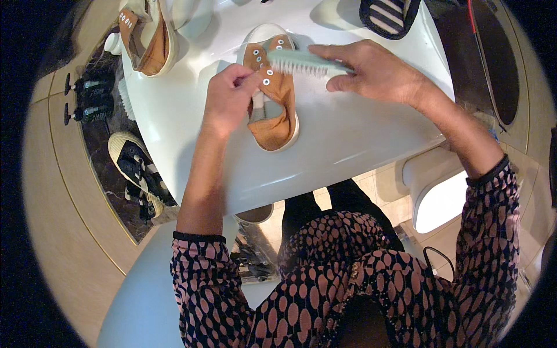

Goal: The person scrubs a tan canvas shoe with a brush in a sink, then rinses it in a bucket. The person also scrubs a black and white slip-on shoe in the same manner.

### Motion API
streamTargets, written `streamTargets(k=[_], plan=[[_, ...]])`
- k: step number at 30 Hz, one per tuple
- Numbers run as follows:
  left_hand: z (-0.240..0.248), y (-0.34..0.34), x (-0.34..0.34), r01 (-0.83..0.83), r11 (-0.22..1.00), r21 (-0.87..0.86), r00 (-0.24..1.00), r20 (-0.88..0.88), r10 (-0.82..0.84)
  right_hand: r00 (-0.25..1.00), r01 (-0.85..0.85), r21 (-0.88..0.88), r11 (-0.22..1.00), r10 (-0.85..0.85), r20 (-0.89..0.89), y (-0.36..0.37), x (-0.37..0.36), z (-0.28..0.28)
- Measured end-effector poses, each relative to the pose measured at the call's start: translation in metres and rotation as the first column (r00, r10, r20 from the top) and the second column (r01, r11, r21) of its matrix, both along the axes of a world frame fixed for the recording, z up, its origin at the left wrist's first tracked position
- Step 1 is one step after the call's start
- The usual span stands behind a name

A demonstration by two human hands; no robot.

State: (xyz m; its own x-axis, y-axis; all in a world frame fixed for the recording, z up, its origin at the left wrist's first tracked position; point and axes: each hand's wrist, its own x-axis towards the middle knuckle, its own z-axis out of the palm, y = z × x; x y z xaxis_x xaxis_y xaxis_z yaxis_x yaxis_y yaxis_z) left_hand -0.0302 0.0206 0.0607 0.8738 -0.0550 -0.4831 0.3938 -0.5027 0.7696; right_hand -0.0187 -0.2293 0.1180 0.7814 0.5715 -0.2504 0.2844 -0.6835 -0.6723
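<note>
A brown canvas sneaker [282, 93] with a white toe cap and white-ringed eyelets lies on the white sink [348, 124], toe pointing away from me. No laces show in it. My left hand [226, 97] pinches the shoe's left side by the eyelets. My right hand [371, 68] is closed around a pale green brush [301, 57]. The brush's white bristles face down against the front of the shoe, near the upper eyelets, and look slightly blurred.
Another brown sneaker [155, 55] rests at the sink's far left edge. On the dark counter to the left are black bottles [96, 95] and a black sneaker with a cream toe [132, 162]. A black-and-white striped item [391, 16] lies at the far right.
</note>
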Motion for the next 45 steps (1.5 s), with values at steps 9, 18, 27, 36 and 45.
streamTargets(k=[9, 18, 27, 36, 45], plan=[[0.004, 0.013, -0.007, -0.417, 0.565, -0.712, 0.909, -0.315, 0.274, 0.935, 0.290, 0.206, 0.935, -0.322, 0.145, 0.065, -0.021, -0.048], [0.010, 0.016, -0.016, -0.457, 0.549, -0.700, 0.889, -0.354, 0.290, 0.899, 0.422, 0.088, 0.902, -0.429, 0.087, 0.072, -0.018, -0.064], [0.003, 0.020, -0.024, -0.132, 0.983, 0.130, 0.988, 0.096, 0.120, 0.334, 0.892, 0.187, 0.412, -0.321, -0.886, 0.038, -0.011, -0.064], [0.016, -0.026, -0.004, 0.214, 0.890, 0.402, 0.840, 0.390, -0.378, 0.418, 0.859, 0.275, 0.433, -0.280, -0.864, 0.040, -0.010, -0.063], [0.004, -0.017, 0.026, 0.045, 0.998, -0.036, 0.998, 0.034, -0.044, 0.480, 0.802, 0.288, 0.523, -0.279, -0.832, 0.036, -0.007, -0.069]])
